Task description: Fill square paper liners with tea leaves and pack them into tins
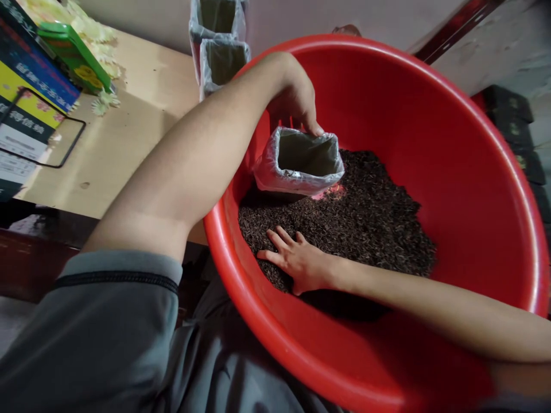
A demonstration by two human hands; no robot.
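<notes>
My left hand (297, 94) reaches over the near left rim of a large red plastic tub (451, 132). Its fingers grip the far edge of an open-topped bag (297, 180) with a clear plastic film lining. The bag stands slightly tilted inside the tub, its mouth facing up toward me. Around its foot lies a heap of dark, loose flakes (374, 212) that look like tea leaves. My right hand (301, 264) rests on the near side of the heap, palm down with fingers spread, and grips nothing that I can see. The left fingers are partly hidden.
Two more open film-lined bags (224, 63) stand beyond the tub's left rim. On the left, a pale wooden table (146, 74) holds books (26, 126), a green box (75, 57), a black wire bookend (71, 143) and pale flowers (103, 100). Dark blocks (512, 120) are stacked at right.
</notes>
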